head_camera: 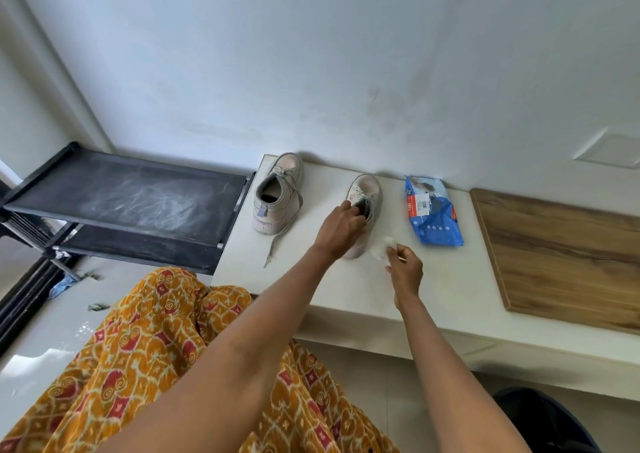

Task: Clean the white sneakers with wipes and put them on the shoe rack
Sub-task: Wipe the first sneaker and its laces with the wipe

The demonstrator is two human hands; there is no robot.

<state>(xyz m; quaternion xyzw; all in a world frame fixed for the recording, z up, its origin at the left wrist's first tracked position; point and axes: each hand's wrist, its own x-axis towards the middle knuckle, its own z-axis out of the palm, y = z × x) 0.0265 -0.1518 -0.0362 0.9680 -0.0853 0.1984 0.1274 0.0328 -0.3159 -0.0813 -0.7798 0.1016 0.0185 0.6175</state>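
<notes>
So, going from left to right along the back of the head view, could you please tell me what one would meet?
Shoe rack → left sneaker → right sneaker, gripped by the left hand → wipes pack → wooden board. The right hand, pinching a wipe, lies nearer, between the right sneaker and the pack.

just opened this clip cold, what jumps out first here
Two white sneakers stand on a white ledge by the wall: the left hand grips the nearer sneaker, while the right hand pinches a white wipe beside it. A blue wipes pack lies to their right, and a dusty black shoe rack stands left.
</notes>
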